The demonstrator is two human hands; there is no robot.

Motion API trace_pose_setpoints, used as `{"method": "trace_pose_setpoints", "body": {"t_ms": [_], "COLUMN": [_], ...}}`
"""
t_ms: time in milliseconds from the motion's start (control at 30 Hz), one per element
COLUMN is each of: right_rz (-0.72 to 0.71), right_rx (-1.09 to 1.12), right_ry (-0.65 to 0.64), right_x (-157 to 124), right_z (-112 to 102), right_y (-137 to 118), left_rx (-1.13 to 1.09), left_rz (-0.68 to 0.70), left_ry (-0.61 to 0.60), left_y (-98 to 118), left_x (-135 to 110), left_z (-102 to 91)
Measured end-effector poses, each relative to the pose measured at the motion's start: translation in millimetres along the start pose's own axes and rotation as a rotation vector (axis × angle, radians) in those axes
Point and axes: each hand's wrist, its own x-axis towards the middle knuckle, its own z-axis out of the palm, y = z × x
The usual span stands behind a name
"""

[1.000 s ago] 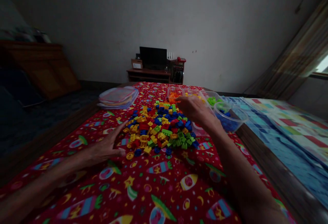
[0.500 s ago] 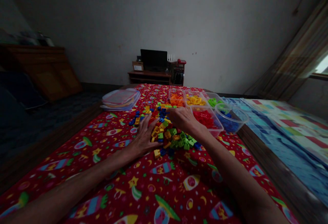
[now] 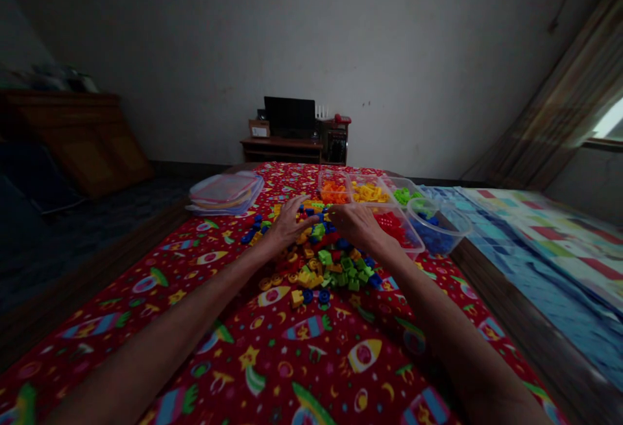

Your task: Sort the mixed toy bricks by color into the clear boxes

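Observation:
A loose pile of plastic building blocks (image 3: 316, 269) in yellow, green, blue and red lies on the red patterned tablecloth (image 3: 272, 340). Over the left part of this pile is my left hand (image 3: 288, 225), open, its fingers stretched forward and the thumb apart. My right hand (image 3: 356, 222) is at the pile's right side, back upward, with curled fingers pressed together; whatever they hold is hidden. Just beyond it stands a clear tub of red pieces (image 3: 393, 225). Yellow wheel-like pieces (image 3: 277, 279) show at the pile's near left edge.
Clear tubs hold orange pieces (image 3: 335, 193), yellow pieces (image 3: 370, 193) and green pieces (image 3: 407, 196). At the right, a round tub (image 3: 455, 233) contains blue ones. Stacked lids (image 3: 226, 193) lie at the far left. A bed (image 3: 525, 250) adjoins the table's right side.
My left hand has moved forward and right, uncovering yellow pieces at the pile's near left. The right hand has shifted slightly right, still curled. The view has shifted a little.

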Motion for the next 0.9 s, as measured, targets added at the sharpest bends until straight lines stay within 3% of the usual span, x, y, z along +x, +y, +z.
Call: {"method": "trace_pose_setpoints", "body": {"t_ms": [100, 233, 400, 500, 667, 767, 900], "right_rz": [0.021, 0.052, 0.037, -0.073, -0.129, -0.159, -0.152], "right_rx": [0.026, 0.097, 0.104, 0.051, -0.038, 0.020, 0.131], "right_ry": [0.017, -0.008, -0.230, -0.323, -0.287, -0.311, -0.230], "right_x": [-0.5, -3.1, -10.1, -13.1, -10.9, -5.2, 0.0], "right_z": [0.7, -13.7, -34.4, -27.0, -11.4, -9.3, -2.5], "right_y": [8.7, 21.7, 26.6, 18.0, 3.0, 5.7, 15.1], "left_rx": [-0.014, 0.133, 0.171, 0.170, 0.203, 0.208, 0.176], "left_rz": [-0.077, -0.153, -0.259, -0.205, -0.124, -0.112, -0.087], "left_ry": [0.032, -0.059, -0.201, -0.269, -0.305, -0.280, -0.275], "left_y": [-10.5, -40.9, -68.1, -61.4, -36.1, -24.8, -9.6], "left_x": [6.0, 5.3, -4.0, -8.6, -9.8, -9.6, -10.8], "left_z": [-22.3, -55.0, -60.3, -50.5, -43.8, -42.3, -39.0]}}
